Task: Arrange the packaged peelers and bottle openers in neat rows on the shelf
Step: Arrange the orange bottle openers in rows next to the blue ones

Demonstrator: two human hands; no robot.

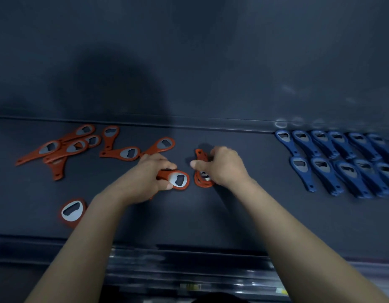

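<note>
Orange bottle opener [178,179] juts rightward from the gripping left hand [145,178]; right hand [222,167] clutches an orange stack [199,182].

- The bare left forearm [86,237] and right forearm [287,232] reach forward from the lower edge and converge.
- The left hand [148,178], back up, curls fingers and thumb round the handle of an orange bottle opener [178,179].
- The right hand [223,167], just beside it with its thumb pointing left, grips a small stack of orange openers [202,182] from above.
</note>
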